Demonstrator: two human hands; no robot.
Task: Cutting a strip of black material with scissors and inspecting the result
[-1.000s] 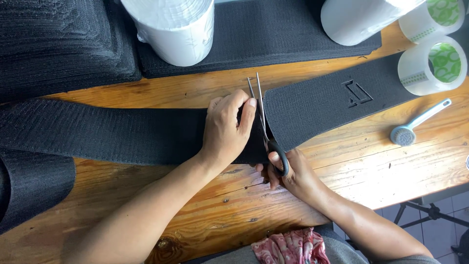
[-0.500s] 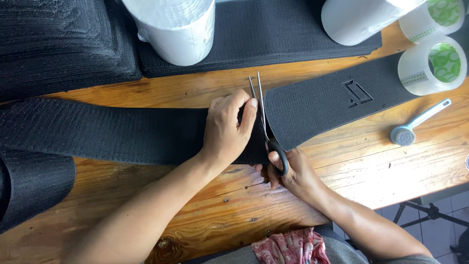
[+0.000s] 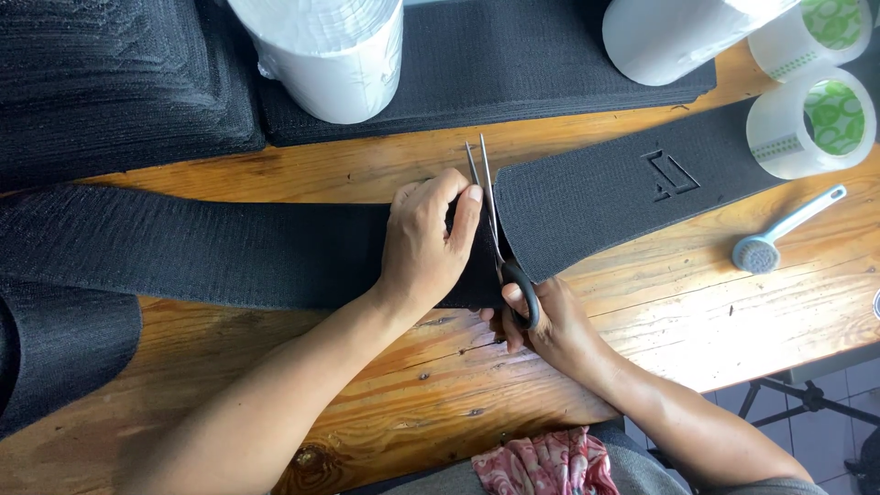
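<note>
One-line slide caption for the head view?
Left hand pins black strap while right hand works scissors across it.

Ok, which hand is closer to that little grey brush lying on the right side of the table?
Right. The right hand grips the scissors nearer the brush, though apart from it. The left hand presses the black strip, farther away.

My left hand point(image 3: 426, 243) hides strip point(image 3: 211, 257) under it; scissor blades' point(image 3: 486, 197) lower part hidden; tape rolls point(image 3: 807, 119) cut off at edge.
</note>
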